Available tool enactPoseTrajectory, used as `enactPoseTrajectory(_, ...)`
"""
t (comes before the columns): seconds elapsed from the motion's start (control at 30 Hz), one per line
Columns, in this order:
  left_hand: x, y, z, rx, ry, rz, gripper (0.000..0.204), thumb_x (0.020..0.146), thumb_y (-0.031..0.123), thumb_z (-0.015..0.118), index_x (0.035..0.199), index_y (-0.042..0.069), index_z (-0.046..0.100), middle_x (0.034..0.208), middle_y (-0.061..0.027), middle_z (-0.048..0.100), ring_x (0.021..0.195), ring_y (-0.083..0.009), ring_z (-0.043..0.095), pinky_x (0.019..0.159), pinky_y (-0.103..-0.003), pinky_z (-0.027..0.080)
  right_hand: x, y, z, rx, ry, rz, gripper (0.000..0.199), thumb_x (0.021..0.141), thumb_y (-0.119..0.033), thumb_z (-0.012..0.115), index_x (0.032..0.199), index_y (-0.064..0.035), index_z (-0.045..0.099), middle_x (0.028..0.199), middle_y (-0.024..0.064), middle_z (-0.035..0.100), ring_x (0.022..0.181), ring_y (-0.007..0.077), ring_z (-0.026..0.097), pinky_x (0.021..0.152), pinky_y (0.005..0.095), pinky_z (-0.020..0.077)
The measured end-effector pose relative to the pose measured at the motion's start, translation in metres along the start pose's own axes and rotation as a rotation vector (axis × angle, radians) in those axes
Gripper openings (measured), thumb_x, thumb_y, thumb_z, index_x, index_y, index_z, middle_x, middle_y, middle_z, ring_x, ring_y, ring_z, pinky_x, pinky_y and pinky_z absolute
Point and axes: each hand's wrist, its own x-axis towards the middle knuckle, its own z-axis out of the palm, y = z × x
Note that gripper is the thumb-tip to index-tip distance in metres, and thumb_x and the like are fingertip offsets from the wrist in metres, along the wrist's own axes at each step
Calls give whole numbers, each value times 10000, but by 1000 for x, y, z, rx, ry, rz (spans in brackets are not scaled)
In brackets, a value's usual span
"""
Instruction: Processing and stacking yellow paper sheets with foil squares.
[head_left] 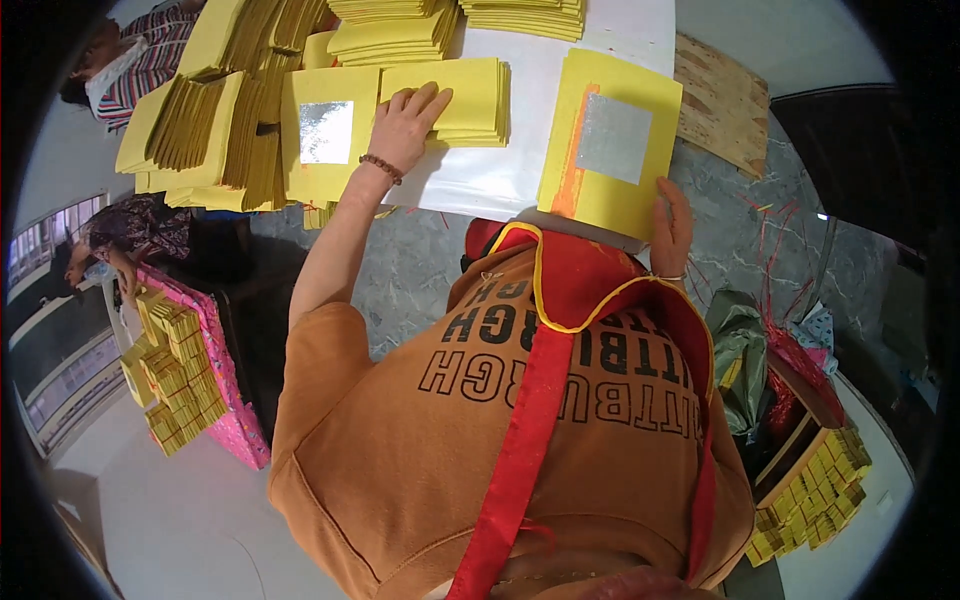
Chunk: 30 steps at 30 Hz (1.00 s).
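Note:
My left hand [405,125] rests on a stack of yellow paper sheets [465,90], its fingers spread across the top near the left end. Just left of it lies a yellow sheet with a silver foil square [326,132]. At the table's right front corner is a larger yellow paper stack [555,150] bearing an orange stripe and a silver square [614,138]. My right hand [671,228] stands against this stack's lower right edge, fingers stretched out along it; the thumb is hidden.
Thick bundles of yellow paper [205,130] crowd the left of the white table [440,180]. More stacks [395,35] lie along the far side. Two other people are at the left, one beside a pink-covered table [240,400]. A wooden board [720,105] lies beyond the right edge.

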Motion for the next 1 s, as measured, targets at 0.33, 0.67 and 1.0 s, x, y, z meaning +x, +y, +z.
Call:
enactPoseTrajectory(0.33,-9,5,16,127,-14,58,720,720,119,562,1365,83,242,1385,-140,276,1219,-320,316,995,-465,266,3,-9,5,-404,-111,-207,350,764,-264,631,1080,-115,598,1259,89,448,1222,281,350,978,410,271)
enactPoseTrajectory(0.67,15,30,-38,-121,-44,166,829,652,171,686,1370,206,274,1381,-140,301,1221,-342,328,985,-485,276,6,-10,-1,-522,-231,-340,416,727,-349,655,1094,-164,588,1297,68,427,1256,291,318,966,455,263)
enactPoseTrajectory(1.0,20,132,-11,-428,-60,558,401,732,190,650,1108,85,556,1088,-93,535,1011,-244,486,828,-347,408,12,1,-2,-348,-206,-296,338,772,-275,619,1075,-127,598,1239,95,484,1225,335,351,1004,409,282)
